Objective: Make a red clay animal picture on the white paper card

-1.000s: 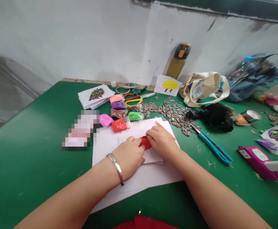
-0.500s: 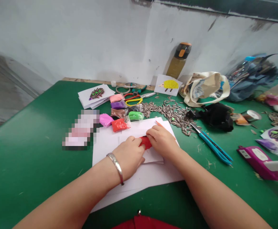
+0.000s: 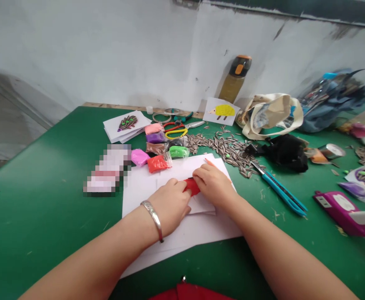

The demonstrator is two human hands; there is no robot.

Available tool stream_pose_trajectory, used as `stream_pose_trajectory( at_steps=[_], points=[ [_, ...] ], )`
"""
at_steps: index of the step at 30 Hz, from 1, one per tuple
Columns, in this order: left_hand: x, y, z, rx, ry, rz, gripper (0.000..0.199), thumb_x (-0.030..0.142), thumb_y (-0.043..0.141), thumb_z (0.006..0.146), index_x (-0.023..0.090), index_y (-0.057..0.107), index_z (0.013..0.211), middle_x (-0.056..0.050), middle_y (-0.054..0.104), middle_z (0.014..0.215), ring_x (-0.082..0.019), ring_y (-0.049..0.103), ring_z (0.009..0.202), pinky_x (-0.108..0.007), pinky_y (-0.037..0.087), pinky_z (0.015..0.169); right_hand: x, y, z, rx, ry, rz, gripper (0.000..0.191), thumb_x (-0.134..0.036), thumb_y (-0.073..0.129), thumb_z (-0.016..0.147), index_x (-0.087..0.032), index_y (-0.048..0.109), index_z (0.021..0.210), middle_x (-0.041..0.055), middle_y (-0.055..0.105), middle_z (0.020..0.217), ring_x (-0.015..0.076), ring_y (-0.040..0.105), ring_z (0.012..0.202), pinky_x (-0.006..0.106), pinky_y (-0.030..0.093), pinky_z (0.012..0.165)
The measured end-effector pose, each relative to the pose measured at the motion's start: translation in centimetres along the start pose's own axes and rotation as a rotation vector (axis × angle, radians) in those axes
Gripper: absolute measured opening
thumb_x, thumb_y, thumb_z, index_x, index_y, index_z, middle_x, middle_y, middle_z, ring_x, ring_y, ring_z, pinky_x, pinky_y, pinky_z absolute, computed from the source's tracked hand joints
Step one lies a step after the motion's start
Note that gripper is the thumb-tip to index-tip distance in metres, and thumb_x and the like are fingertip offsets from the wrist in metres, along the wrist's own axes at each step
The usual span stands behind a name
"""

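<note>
Both hands meet over white paper sheets in front of me. Between them lies a small red piece of what looks like modelling clay, with a dark edge at its top; fingers cover part of it. My left hand, with a silver bangle at the wrist, has its fingers curled onto the red piece from the left. From the right, my right hand grips its other end with bent fingers pressed together. An orange pencil lies partly behind the right hand.
Clay packets, scissors and scattered sunflower seeds lie beyond the paper. A blue utility knife and a magenta glue gun are on the right. Left is a blurred-out phone-like object; a bottle stands by the wall.
Hardly anything differs. Both hands stay on the red clay in the same pose, and the whole view has shifted very slightly.
</note>
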State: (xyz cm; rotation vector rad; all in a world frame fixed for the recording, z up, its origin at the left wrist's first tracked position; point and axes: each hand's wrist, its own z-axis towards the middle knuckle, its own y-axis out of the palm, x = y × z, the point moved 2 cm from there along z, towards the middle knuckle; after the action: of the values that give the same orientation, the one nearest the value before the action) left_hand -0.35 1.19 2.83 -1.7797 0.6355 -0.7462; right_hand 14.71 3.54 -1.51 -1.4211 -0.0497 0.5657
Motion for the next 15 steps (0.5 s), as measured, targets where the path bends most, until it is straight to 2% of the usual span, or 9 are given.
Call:
stream_pose_trajectory(
  at_steps=[3, 6, 11, 15],
  points=[
    [0.0, 0.0, 0.1, -0.003, 0.022, 0.019, 0.024, 0.027, 0.054, 0.090, 0.012, 0.065, 0.105, -0.010, 0.063, 0.106, -0.025, 0.053, 0.094, -0.037, 0.042, 0.085, 0.1, 0.1, 0.0, 0.004, -0.003, 0.021, 0.024, -0.013, 0.044, 0.090, -0.019, 0.063, 0.076, 0.0031, 0.059, 0.075, 0.0165, 0.056, 0.077, 0.038, 0.039, 0.099],
    [0.0, 0.0, 0.1, 0.005, 0.025, 0.024, 0.022, 0.027, 0.055, 0.089, 0.012, 0.065, 0.102, -0.010, 0.063, 0.104, -0.025, 0.053, 0.093, -0.037, 0.042, 0.083, 0.7, -0.1, -0.1, 0.071, 0.034, 0.134, 0.023, -0.012, 0.045, 0.087, -0.021, 0.060, 0.072, -0.0007, 0.058, 0.070, 0.0143, 0.054, 0.071, 0.039, 0.036, 0.105],
    [-0.2, 0.2, 0.0, 0.008, 0.014, 0.011, 0.020, 0.027, 0.055, 0.089, 0.013, 0.065, 0.101, -0.010, 0.064, 0.103, -0.025, 0.054, 0.092, -0.036, 0.043, 0.080, 1.8, -0.8, -0.3, 0.175, 0.091, 0.294, 0.021, -0.011, 0.047, 0.083, -0.022, 0.057, 0.068, -0.0037, 0.055, 0.067, 0.0121, 0.052, 0.063, 0.037, 0.038, 0.105],
    [-0.4, 0.3, 0.0, 0.023, 0.025, -0.011, 0.021, 0.026, 0.055, 0.088, 0.014, 0.064, 0.104, -0.009, 0.063, 0.103, -0.024, 0.054, 0.092, -0.035, 0.043, 0.080, 1.2, -1.1, -0.5, 0.105, 0.048, 0.266, 0.022, -0.009, 0.046, 0.083, -0.021, 0.057, 0.068, -0.0056, 0.053, 0.062, 0.0110, 0.049, 0.058, 0.040, 0.034, 0.109]
  ],
)
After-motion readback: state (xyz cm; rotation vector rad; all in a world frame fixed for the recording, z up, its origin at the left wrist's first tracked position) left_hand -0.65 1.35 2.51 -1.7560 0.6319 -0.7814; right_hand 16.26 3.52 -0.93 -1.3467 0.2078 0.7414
